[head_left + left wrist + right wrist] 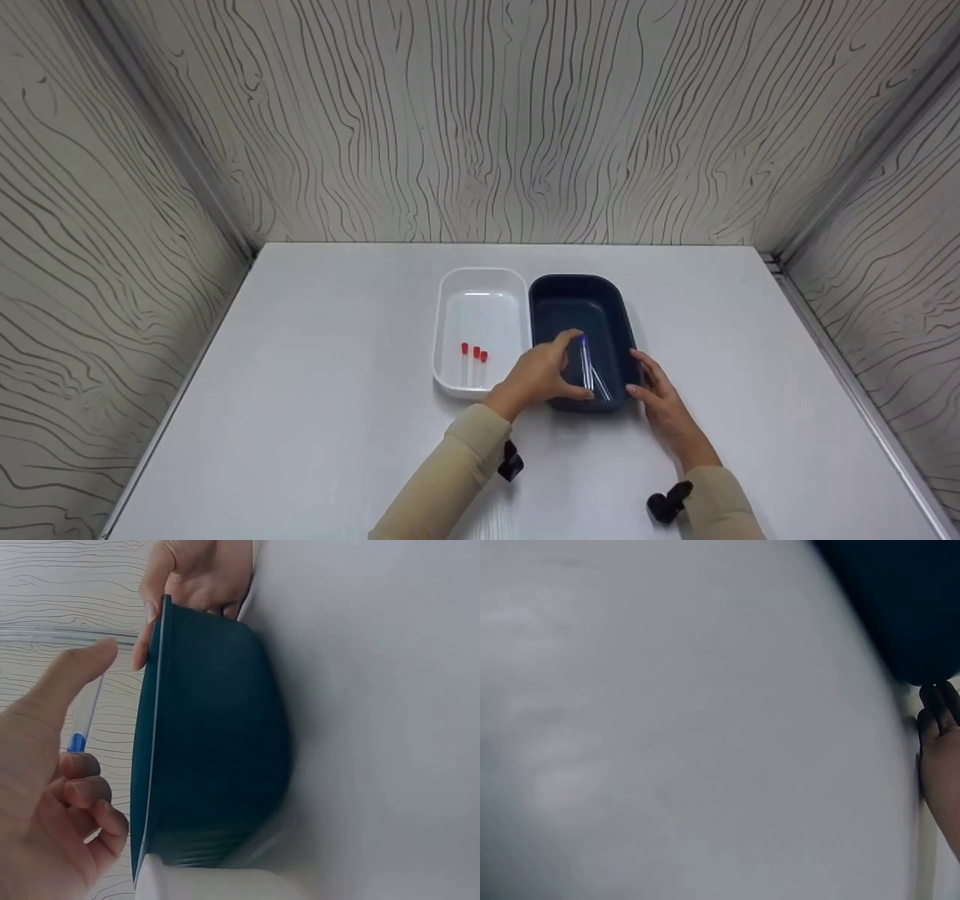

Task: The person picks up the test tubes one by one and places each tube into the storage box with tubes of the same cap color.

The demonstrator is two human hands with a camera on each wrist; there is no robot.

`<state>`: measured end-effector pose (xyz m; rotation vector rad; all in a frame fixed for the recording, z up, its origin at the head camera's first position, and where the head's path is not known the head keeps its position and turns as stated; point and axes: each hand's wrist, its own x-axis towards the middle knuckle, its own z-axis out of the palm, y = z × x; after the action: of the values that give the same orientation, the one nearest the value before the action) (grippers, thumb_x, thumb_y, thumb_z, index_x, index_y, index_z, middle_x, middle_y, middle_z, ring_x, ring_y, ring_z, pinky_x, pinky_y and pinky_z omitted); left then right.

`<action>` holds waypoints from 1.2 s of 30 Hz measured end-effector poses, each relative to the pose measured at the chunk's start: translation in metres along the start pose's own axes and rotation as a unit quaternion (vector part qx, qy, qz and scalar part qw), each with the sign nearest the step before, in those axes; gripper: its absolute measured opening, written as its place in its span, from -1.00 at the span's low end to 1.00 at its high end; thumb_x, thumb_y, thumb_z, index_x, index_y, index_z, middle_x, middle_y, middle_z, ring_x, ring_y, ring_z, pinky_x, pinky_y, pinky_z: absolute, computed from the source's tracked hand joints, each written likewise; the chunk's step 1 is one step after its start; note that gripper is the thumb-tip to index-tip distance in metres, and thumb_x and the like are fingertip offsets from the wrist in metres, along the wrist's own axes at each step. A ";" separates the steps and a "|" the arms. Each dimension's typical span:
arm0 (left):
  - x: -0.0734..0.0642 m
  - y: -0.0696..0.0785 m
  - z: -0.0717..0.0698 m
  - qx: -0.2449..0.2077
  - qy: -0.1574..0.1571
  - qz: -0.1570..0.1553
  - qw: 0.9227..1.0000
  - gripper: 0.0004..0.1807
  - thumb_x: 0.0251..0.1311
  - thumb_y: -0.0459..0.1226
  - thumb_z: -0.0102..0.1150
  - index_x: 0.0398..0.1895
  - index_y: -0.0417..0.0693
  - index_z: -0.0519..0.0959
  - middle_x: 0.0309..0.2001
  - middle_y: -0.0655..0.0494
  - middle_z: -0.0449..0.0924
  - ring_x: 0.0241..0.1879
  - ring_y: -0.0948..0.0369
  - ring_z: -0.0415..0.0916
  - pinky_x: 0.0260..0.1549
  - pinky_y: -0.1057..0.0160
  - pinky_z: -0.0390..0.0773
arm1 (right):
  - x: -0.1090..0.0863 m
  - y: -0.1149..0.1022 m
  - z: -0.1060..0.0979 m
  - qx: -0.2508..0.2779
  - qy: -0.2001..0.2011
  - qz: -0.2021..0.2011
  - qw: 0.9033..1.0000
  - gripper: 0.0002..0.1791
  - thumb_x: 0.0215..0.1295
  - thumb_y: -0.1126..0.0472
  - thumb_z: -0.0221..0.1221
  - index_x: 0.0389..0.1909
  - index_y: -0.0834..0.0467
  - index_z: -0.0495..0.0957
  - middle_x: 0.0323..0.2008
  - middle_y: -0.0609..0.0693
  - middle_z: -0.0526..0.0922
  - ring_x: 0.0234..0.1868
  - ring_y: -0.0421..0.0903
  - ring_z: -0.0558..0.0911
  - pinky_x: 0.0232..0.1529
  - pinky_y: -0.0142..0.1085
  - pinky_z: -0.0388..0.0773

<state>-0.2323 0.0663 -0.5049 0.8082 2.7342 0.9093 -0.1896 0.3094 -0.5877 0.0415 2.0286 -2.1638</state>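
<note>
My left hand (pixel 540 375) is over the dark blue bin (pixel 541 330), holding a clear test tube with a blue cap (pixel 586 364) lengthwise between thumb and fingers. The left wrist view shows the blue-capped end (pixel 77 742) by the curled fingers and the thumb at the other end. Inside the bin lies what looks like another clear tube (pixel 602 385). My right hand (pixel 664 401) grips the bin's right rim; its fingers (pixel 939 709) touch the outer wall in the right wrist view.
A white bin (pixel 480 315) stands against the dark one's left side. Several red-capped tubes (pixel 477 352) lie near its front. Both bins sit on a white table (pixel 337 390), with wood-patterned panels (pixel 480 120) behind and at the sides.
</note>
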 end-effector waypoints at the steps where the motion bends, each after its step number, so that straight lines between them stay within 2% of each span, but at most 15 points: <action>1: 0.001 0.000 0.000 -0.008 -0.003 -0.003 1.000 0.05 -0.19 0.09 0.51 0.41 0.08 0.19 -0.37 0.20 0.52 -0.43 0.39 0.33 -0.37 0.46 0.41 | 0.000 0.000 0.000 0.000 -0.001 -0.001 1.000 -0.27 0.38 0.35 -0.01 0.49 0.10 -0.09 0.56 0.16 -0.44 0.56 0.16 -0.49 0.49 0.16 -0.61; 11: 0.014 -0.002 0.015 -0.015 -0.004 -0.003 1.000 0.05 -0.20 0.09 0.52 0.39 0.03 0.21 -0.29 0.14 0.60 -0.40 0.38 0.37 -0.34 0.47 0.47 | -0.001 0.000 0.001 -0.008 -0.009 -0.002 1.000 -0.27 0.39 0.31 0.01 0.50 0.08 -0.09 0.56 0.15 -0.44 0.56 0.16 -0.49 0.48 0.19 -0.60; 20: 0.021 -0.001 0.025 0.002 -0.005 -0.012 1.000 0.04 -0.20 0.05 0.54 0.38 -0.01 0.21 -0.19 0.09 0.67 -0.32 0.34 0.51 -0.19 0.42 0.57 | -0.003 0.000 -0.001 -0.014 -0.007 0.007 1.000 -0.28 0.42 0.28 -0.01 0.50 0.02 -0.08 0.56 0.12 -0.47 0.56 0.12 -0.52 0.46 0.21 -0.63; 24: 0.025 0.003 0.028 0.008 -0.009 -0.009 1.000 0.04 -0.21 0.02 0.55 0.37 -0.04 0.23 -0.18 0.06 0.69 -0.33 0.34 0.49 -0.16 0.42 0.57 | -0.001 -0.001 -0.002 -0.006 -0.008 0.002 1.000 -0.26 0.39 0.32 -0.01 0.50 0.08 -0.11 0.56 0.15 -0.39 0.58 0.13 -0.41 0.54 0.07 -0.48; 25: 0.026 0.004 0.028 0.010 -0.008 -0.010 1.000 0.03 -0.22 0.02 0.55 0.36 -0.03 0.24 -0.14 0.04 0.70 -0.29 0.34 0.53 -0.11 0.41 0.58 | -0.001 -0.001 -0.002 -0.006 -0.007 0.003 1.000 -0.25 0.39 0.33 -0.01 0.50 0.09 -0.12 0.57 0.14 -0.36 0.58 0.12 -0.36 0.57 -0.03 -0.39; 28: 0.028 0.006 0.031 0.014 -0.009 -0.021 1.000 0.02 -0.21 0.01 0.55 0.36 -0.02 0.24 -0.01 -0.01 0.68 -0.10 0.27 0.62 0.04 0.37 0.57 | 0.000 -0.002 -0.002 -0.005 -0.004 0.006 1.000 -0.25 0.38 0.35 -0.01 0.50 0.09 -0.12 0.56 0.14 -0.32 0.58 0.12 -0.28 0.57 -0.05 -0.34; 31: 0.029 0.006 0.035 0.025 -0.008 -0.036 0.999 0.01 -0.22 0.01 0.55 0.36 0.01 0.25 0.12 -0.02 0.63 0.09 0.19 0.60 0.15 0.33 0.54 | -0.001 -0.001 -0.001 0.000 -0.005 0.004 1.000 -0.26 0.38 0.35 -0.01 0.50 0.10 -0.11 0.57 0.15 -0.36 0.58 0.13 -0.34 0.56 0.02 -0.43; 32: 0.030 0.006 0.036 0.028 -0.010 -0.039 0.999 0.01 -0.22 0.01 0.56 0.36 0.01 0.25 0.13 -0.02 0.62 0.10 0.18 0.60 0.16 0.32 0.53 | -0.001 0.000 -0.001 0.002 -0.006 0.001 1.000 -0.26 0.38 0.35 -0.01 0.49 0.11 -0.11 0.56 0.16 -0.38 0.58 0.14 -0.37 0.53 0.11 -0.51; 36: 0.030 0.006 0.037 0.035 -0.013 -0.048 0.998 0.01 -0.23 0.02 0.56 0.36 0.04 0.27 0.14 -0.02 0.62 0.11 0.17 0.60 0.15 0.31 0.55 | -0.001 0.001 0.000 0.003 -0.007 -0.006 1.000 -0.27 0.38 0.35 0.00 0.49 0.13 -0.10 0.56 0.18 -0.42 0.57 0.16 -0.43 0.52 0.12 -0.54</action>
<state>-0.2440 0.1052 -0.5307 0.6872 2.7706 0.7820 -0.1887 0.3098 -0.5884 0.0163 2.0191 -2.1714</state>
